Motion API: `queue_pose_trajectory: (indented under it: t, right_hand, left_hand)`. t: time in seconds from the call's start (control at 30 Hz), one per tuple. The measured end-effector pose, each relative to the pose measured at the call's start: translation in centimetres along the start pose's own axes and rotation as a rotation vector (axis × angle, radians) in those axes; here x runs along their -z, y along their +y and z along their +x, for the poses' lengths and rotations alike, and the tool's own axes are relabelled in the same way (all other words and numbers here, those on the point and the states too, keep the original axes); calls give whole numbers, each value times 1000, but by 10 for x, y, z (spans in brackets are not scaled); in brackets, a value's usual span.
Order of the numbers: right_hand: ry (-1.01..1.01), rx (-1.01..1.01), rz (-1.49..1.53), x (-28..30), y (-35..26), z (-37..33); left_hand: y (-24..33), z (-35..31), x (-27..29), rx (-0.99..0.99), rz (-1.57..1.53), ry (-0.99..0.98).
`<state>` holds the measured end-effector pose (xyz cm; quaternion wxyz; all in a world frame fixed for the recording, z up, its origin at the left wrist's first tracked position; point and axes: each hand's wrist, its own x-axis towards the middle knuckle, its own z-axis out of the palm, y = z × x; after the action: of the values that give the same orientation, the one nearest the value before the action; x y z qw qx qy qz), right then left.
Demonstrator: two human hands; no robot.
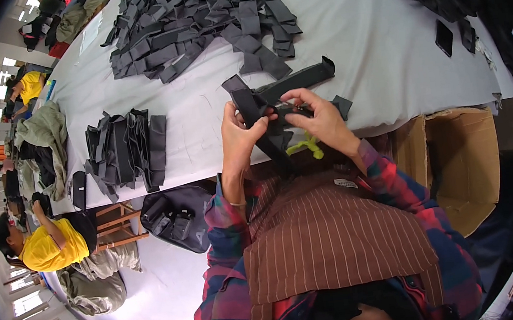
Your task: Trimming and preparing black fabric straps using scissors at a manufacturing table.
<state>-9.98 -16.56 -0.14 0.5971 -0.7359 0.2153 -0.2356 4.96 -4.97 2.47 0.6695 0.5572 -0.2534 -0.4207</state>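
i have a loose heap of dark grey strips (191, 31) on the white-covered tabletop (195, 119). on the near side of the heap, the left hand (241, 137) pinches a dark strip (247, 103) in its fingers; the right hand (330, 125) is close beside it, and from my end i can't tell its hold. right of the heap lies a black phone (444, 37).

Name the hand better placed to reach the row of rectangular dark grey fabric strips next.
The left hand, probably: it is nearer that row of rectangular dark grey fabric strips, with white cloth between; the right hand is farther right.
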Motion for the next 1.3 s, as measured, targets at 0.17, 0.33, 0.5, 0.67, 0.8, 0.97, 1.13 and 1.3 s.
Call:
queue_pose_trajectory:
  t: [0.17, 0.33, 0.5, 0.67, 0.8, 0.97, 1.13, 1.3]
  right_hand:
    - [53, -65, -333, 15, -5, -10]
    - [-51, 212, -611, 12, 12, -15]
    - [-64, 329, -760, -6, 25, -11]
    - [-156, 470, -872, -9, 34, 3]
    - [-249, 512, -935, -5, 33, 13]
    - [-375, 552, -928, 8, 31, 23]
    - [-309, 452, -832, 11, 26, 21]
    - [-234, 391, -819, 2, 29, 13]
  left_hand:
    - [-57, 6, 28, 69, 80, 40]
    - [-58, 11, 36, 109, 26, 21]
    - [-58, 11, 37, 146, 42, 16]
    - [-57, 11, 34, 138, 31, 12]
    - [-57, 10, 33, 126, 31, 15]
    - [-58, 11, 32, 126, 58, 19]
    - [-59, 11, 33, 114, 61, 29]
    - [-59, 11, 32, 119, 70, 32]
